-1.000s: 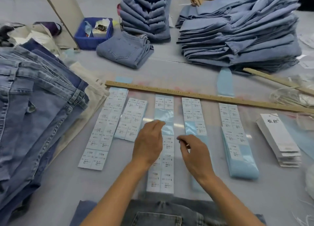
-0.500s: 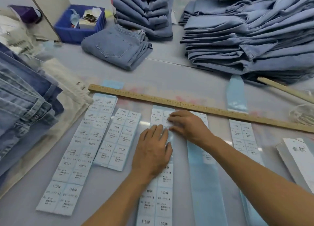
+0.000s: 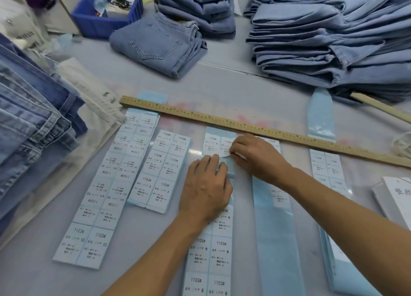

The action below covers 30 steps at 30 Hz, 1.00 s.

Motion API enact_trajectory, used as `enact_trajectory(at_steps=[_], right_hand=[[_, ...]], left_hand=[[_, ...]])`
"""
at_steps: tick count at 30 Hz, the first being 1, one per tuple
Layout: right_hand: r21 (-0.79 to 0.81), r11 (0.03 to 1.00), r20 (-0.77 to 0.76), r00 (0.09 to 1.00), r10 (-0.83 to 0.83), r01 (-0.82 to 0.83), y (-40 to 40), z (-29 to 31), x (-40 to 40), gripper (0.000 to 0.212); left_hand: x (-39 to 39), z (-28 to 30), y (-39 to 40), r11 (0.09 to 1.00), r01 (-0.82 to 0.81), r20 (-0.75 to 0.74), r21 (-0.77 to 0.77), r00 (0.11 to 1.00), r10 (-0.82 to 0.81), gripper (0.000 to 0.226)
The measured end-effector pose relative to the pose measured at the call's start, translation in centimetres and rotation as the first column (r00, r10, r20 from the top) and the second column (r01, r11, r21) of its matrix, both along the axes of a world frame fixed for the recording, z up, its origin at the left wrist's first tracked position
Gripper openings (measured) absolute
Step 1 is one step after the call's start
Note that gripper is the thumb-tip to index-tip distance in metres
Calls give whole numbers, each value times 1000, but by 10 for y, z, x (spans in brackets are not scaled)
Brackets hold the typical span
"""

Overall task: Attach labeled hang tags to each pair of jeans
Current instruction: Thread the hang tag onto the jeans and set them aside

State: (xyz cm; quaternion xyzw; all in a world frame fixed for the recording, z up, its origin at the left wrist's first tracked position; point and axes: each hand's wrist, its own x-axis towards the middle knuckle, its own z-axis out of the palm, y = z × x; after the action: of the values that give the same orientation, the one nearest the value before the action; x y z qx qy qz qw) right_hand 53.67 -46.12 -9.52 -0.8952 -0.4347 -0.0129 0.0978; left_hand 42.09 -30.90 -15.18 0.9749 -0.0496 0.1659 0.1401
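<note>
Several strips of pale blue size labels printed "1103#" lie side by side on the grey table below a long wooden ruler point(image 3: 262, 126). My left hand point(image 3: 205, 189) lies flat on the middle strip, marked M point(image 3: 209, 253), pressing it down. My right hand point(image 3: 255, 155) reaches across to the upper end of that strip and pinches the edge of a label point(image 3: 224, 147) with its fingertips. The XS strip point(image 3: 104, 197) and the S strip point(image 3: 159, 171) lie to the left. A stack of white hang tags point(image 3: 398, 197) sits at the right edge.
Folded jeans point(image 3: 158, 44) lie behind the ruler, with tall denim stacks at the back point(image 3: 200, 6) and back right point(image 3: 333, 35). More jeans point(image 3: 29, 126) pile up on the left. A blue bin point(image 3: 104, 10) stands at the back left. A second wooden ruler point(image 3: 382, 106) juts from the right stack.
The view has moved closer and lower. My right hand has reached up to the top of the M strip and now pinches a label; my left hand has slid up and flattened on the strip.
</note>
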Motion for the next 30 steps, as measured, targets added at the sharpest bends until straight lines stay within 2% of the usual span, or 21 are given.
enact_trajectory(at_steps=[2, 3, 4, 5, 7, 8, 9, 12, 13, 16, 18, 20, 21, 22, 23, 25, 26, 30], right_hand=[[81, 986, -96, 986, -138, 146, 4, 1, 1, 10], [169, 944, -163, 952, -257, 284, 6, 3, 2, 9], [288, 847, -256, 888, -382, 448, 6, 7, 4, 7], [410, 686, -373, 797, -475, 601, 5, 13, 4, 7], [554, 317, -590, 632, -503, 770, 0, 28, -3, 9], [581, 198, -646, 596, -477, 789, -3, 34, -11, 10], [601, 125, -675, 585, -449, 789, -5, 41, -22, 9], [652, -10, -704, 600, -379, 758, -17, 64, -80, 9], [654, -47, -715, 598, -362, 755, -23, 70, -104, 11], [656, -135, -735, 587, -341, 743, -40, 81, -172, 15], [686, -124, -696, 596, -401, 717, -51, 85, -212, 19], [747, -41, -592, 635, -497, 664, -61, 89, -247, 24], [782, 24, -511, 662, -549, 623, -66, 91, -264, 21], [805, 113, -411, 685, -602, 582, -72, 93, -279, 14], [806, 210, -304, 692, -654, 553, -77, 95, -293, 9], [778, 360, -125, 688, -715, 515, -87, 98, -319, 9], [766, 397, -78, 687, -723, 505, -91, 98, -329, 10], [743, 414, -76, 681, -728, 526, -107, 95, -365, 13]], left_hand=[[1, 0, 1, 1000, -11, 8, -14, 1000, 11, 30], [2, 1, 1, 1000, -15, 10, -24, 1000, 15, 28], [2, 2, 1, 999, -16, 15, -37, 1000, 17, 27], [1, 3, 0, 999, -9, 23, -53, 1000, 10, 27], [1, 5, 2, 994, 12, 37, -113, 999, -8, 28], [1, 4, 4, 984, 1, 31, -180, 1000, 5, 28], [1, 4, 7, 962, -27, 8, -273, 1000, 30, 29], [-3, 22, 17, 804, -118, -110, -583, 992, 66, 34], [-6, 33, 17, 770, -112, -91, -628, 993, 70, 35], [-25, 69, 2, 789, 8, 176, -614, 976, 127, 33], [-52, 100, -26, 713, 72, 192, -697, 977, 89, 23], [-93, 130, -58, 515, 8, -3, -857, 1000, -21, 17], [-114, 143, -72, 392, -73, -122, -917, 987, -103, 19], [-132, 153, -82, 306, -146, -208, -941, 961, -180, 22], [-147, 159, -90, 258, -202, -266, -945, 933, -243, 22], [-168, 165, -100, 169, -303, -344, -938, 877, -336, 18], [-177, 167, -103, 140, -346, -373, -928, 854, -362, 17], [-204, 172, -116, 134, -411, -428, -902, 804, -414, 14]])
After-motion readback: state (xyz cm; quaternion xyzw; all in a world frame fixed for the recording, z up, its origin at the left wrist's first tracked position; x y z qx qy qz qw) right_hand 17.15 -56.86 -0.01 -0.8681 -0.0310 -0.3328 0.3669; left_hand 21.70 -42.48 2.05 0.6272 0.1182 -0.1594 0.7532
